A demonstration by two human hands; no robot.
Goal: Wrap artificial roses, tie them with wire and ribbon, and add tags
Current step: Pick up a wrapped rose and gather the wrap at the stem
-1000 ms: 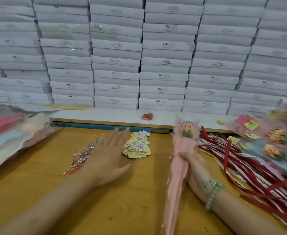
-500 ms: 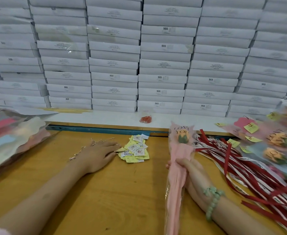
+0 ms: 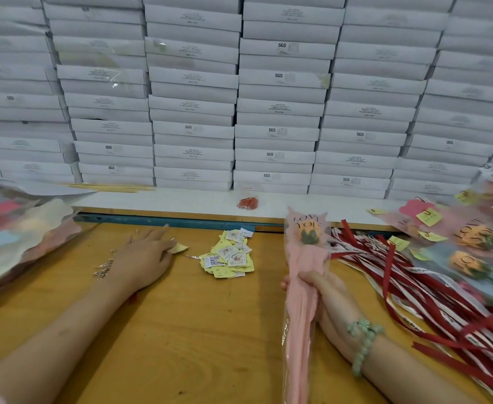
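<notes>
My right hand (image 3: 326,298) grips the rose (image 3: 303,258) mid-wrap; my left hand (image 3: 143,258) lies palm-down beside wires (image 3: 104,268), fingertips at a tag (image 3: 178,248), any pinch hidden.

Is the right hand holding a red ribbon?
No, the right hand grips the pink wrapped rose; the red ribbons lie on the table.

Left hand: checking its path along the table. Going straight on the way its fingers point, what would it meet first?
The left hand has a single yellow tag at its fingertips; past that, probably the pile of tags, though depth is unclear.
</notes>
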